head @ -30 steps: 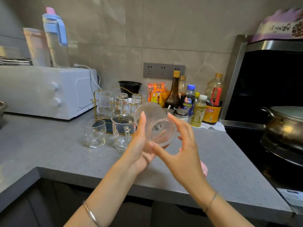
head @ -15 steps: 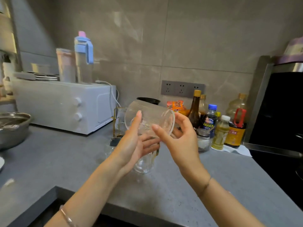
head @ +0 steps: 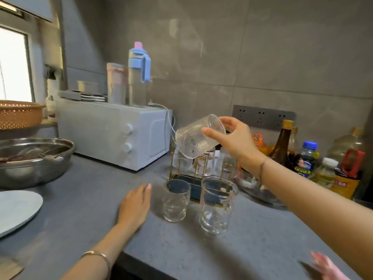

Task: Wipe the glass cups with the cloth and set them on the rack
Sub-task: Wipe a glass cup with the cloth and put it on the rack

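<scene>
One wide-angle camera, worn on the person's head, looks forward and slightly down across the grey tabletop [head: 262,251] toward the tiled wall [head: 262,57] — near enough that both forearms [head: 302,201] reach in from the bottom edge. The rack [head: 194,187] sits about centre — a window [head: 12,63] at far left, bottles [head: 306,156] at far right.

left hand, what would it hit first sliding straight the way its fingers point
Likely the microwave's side, the left hand passing just left of the small glass; depth unclear, it might clip the rack.
</scene>
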`<state>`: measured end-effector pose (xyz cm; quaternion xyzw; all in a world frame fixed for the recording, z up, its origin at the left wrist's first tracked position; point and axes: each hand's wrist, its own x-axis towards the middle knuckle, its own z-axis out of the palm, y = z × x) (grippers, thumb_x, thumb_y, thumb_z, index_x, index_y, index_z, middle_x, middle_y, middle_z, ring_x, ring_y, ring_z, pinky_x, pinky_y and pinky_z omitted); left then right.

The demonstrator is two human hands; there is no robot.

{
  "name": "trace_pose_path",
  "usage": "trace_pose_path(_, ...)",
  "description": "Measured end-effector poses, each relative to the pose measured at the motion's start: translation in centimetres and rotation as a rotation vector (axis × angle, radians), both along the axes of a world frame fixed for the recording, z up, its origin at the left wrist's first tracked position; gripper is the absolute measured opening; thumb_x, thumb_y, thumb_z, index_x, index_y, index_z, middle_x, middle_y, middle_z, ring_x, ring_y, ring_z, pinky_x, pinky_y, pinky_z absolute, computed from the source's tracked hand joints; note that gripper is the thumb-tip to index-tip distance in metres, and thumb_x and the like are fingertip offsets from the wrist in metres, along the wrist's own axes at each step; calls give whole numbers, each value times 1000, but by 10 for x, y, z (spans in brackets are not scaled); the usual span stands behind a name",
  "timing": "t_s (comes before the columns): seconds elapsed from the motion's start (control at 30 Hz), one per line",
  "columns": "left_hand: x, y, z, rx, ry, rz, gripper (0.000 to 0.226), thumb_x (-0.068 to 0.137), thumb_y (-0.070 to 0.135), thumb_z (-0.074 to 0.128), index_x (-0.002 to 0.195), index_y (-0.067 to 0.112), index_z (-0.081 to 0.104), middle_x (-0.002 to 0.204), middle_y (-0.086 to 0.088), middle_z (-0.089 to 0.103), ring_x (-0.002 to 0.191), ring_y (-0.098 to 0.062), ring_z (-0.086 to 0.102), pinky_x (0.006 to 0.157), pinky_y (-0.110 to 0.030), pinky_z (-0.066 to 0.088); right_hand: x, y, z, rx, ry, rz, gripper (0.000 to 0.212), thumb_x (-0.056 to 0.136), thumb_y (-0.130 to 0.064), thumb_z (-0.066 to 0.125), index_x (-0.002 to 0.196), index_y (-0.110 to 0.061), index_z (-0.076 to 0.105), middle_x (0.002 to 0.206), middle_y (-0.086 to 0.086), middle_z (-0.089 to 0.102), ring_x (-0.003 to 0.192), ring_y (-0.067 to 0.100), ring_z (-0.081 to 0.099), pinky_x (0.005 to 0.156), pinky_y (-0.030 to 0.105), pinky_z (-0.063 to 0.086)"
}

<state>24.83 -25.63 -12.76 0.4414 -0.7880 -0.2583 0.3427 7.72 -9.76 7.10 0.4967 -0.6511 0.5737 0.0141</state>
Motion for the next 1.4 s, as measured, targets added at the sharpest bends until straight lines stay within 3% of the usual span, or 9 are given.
trace_pose_path(0.1, 1, -5, -12, -16, -21, 19, 55, 99, 51, 24, 127, 19, 58, 123, -10, 66, 112, -30, 60, 97, -39, 46, -3, -24, -2, 75, 80, 1, 68, 70, -41, 81, 127, -16, 54, 115, -7, 59, 104, 6, 54, 76, 11, 43)
trace_pose_path(0.23, 0, -7, -12, -22, -43, 25, 47, 103, 45, 28, 128, 19, 58, 121, -8, 67, 111, -26, 60, 97, -39, 44, -3, -56, -6, 133, 177, -22, 75, 66, -48, 81, 128, -16, 54, 120, -4, 62, 108, 11, 58, 93, 28, 49)
trace_pose_path(0.37, -1, -8, -15, -34, -97, 19, 53, 100, 51, 25, 123, 19, 61, 113, -5, 68, 105, -23, 60, 97, -42, 46, 1, -78, -8, 251, 338, -60, 78, 66, -54, 78, 129, -15, 54, 123, -3, 62, 110, 13, 57, 93, 28, 48)
trace_pose_path(0.53, 0, -8, -16, -52, -135, 26, 49, 100, 52, 23, 89, 22, 61, 83, 1, 61, 85, -18, 57, 85, -37, 47, 4, -94, -21, 417, 462, -108, 74, 70, -60, 72, 128, -16, 56, 123, 2, 63, 109, 18, 60, 92, 37, 52)
trace_pose_path(0.63, -2, -8, -16, -73, -146, 21, 45, 100, 53, 22, 81, 27, 54, 77, 3, 58, 81, -16, 55, 86, -39, 49, 5, -97, -26, 463, 482, -126, 68, 72, -58, 71, 122, -14, 60, 119, 4, 65, 105, 20, 62, 90, 39, 53)
trace_pose_path(0.8, -4, -12, -20, -95, -170, 21, 49, 99, 55, 22, 89, 27, 60, 82, 4, 61, 86, -15, 57, 91, -39, 48, 1, -103, -32, 521, 495, -134, 65, 73, -62, 68, 115, -12, 64, 112, 5, 69, 99, 23, 64, 86, 43, 55)
trace_pose_path(0.93, -6, -14, -21, -102, -177, 26, 51, 99, 54, 24, 104, 24, 65, 95, 2, 66, 92, -14, 57, 96, -40, 47, 2, -108, -34, 575, 510, -116, 64, 75, -61, 66, 119, -15, 63, 117, 4, 67, 101, 22, 63, 83, 36, 55)
trace_pose_path(1.1, -6, -15, -22, -120, -162, 27, 51, 99, 53, 25, 100, 23, 66, 90, 5, 63, 88, -13, 57, 95, -39, 48, 7, -117, -40, 621, 521, -108, 69, 75, -61, 67, 126, -16, 58, 121, 5, 65, 106, 24, 62, 89, 41, 53)
trace_pose_path(1.4, -7, -18, -25, -126, -183, 35, 53, 99, 54, 22, 98, 22, 65, 89, 3, 64, 88, -14, 58, 92, -38, 49, 7, -123, -53, 650, 516, -88, 65, 74, -65, 64, 115, -15, 64, 113, 4, 68, 101, 22, 63, 87, 42, 54)
